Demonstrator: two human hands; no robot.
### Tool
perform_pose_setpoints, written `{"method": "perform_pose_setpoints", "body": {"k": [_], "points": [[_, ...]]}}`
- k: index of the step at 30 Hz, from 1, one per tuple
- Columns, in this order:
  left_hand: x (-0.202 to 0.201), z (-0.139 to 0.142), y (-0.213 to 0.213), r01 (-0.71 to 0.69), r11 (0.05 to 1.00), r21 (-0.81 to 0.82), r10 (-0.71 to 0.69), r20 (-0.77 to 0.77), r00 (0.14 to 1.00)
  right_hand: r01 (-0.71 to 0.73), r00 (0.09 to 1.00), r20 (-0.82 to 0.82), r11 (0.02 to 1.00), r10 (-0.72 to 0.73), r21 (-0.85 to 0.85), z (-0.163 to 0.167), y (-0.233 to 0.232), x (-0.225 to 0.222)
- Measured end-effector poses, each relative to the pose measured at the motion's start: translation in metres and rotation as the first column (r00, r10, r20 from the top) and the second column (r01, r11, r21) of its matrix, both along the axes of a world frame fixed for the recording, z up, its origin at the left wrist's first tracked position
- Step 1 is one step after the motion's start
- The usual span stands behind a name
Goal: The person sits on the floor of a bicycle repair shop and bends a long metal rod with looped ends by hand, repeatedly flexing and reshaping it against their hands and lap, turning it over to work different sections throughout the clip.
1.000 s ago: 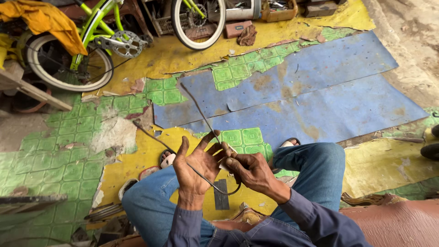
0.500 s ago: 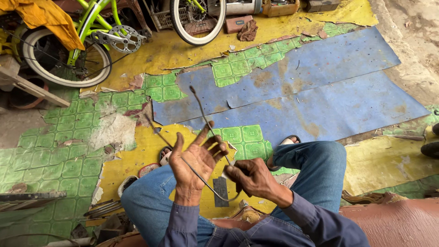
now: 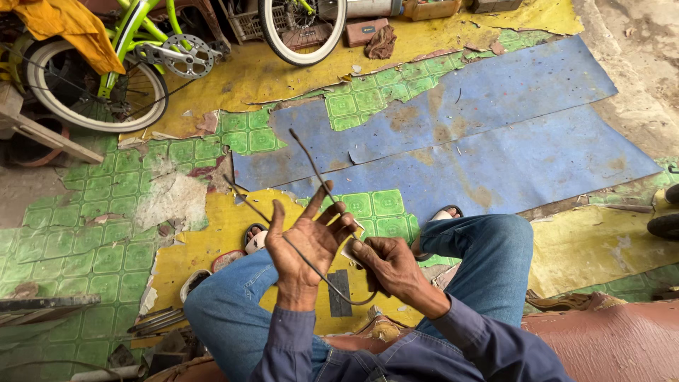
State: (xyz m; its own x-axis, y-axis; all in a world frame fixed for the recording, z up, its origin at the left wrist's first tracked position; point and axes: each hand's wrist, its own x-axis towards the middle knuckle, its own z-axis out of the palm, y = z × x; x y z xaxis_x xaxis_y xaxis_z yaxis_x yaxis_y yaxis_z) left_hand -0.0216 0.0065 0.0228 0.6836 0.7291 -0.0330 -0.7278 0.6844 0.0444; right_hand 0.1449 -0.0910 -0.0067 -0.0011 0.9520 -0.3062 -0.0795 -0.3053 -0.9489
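Compared with half a second ago, both hands sit a little lower over the lap, and the left hand (image 3: 305, 244) has spread wider, its fingers now fanned out and pointing up.

A thin, dark, bent length of cable (image 3: 311, 166) runs across that open left palm. It loops down in a curve below the two hands, and its two free ends rise away from the person over the floor, one ending above the blue sheet, the other reaching toward the green tiles. The left hand is open, with the cable lying on the palm rather than clamped.

Just beside it, the right hand (image 3: 390, 265) is curled closed, thumb and fingers pinched together where the cable passes; a small pale piece shows at its fingertips, too small to make out.

Both hands hover between the person's knees in blue denim jeans (image 3: 495, 255), with dark blue sleeves (image 3: 453, 332) at the wrists.

Beyond lies a worn blue floor sheet (image 3: 495, 127) over green patterned tiles (image 3: 85, 247) and peeling yellow covering (image 3: 233, 71). A lime-green bicycle (image 3: 127, 28) stands at the top left, a white-tyred wheel (image 3: 300, 35) near it, and an orange cloth (image 3: 64, 25) is draped over the bicycle.
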Motion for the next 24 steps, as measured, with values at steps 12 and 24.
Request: {"method": "perform_pose_setpoints", "body": {"k": [12, 24], "points": [[0.003, 0.019, -0.026, -0.353, 0.643, 0.68, 0.625, -0.2, 0.754, 0.191, 0.832, -0.49, 0.963, -0.262, -0.191, -0.013, -0.024, -0.037], [0.003, 0.049, -0.04, -0.324, 0.398, 0.858, 0.809, -0.162, 0.565, 0.179, 0.845, -0.433, 0.929, -0.313, -0.323, -0.024, -0.024, -0.039]]}}
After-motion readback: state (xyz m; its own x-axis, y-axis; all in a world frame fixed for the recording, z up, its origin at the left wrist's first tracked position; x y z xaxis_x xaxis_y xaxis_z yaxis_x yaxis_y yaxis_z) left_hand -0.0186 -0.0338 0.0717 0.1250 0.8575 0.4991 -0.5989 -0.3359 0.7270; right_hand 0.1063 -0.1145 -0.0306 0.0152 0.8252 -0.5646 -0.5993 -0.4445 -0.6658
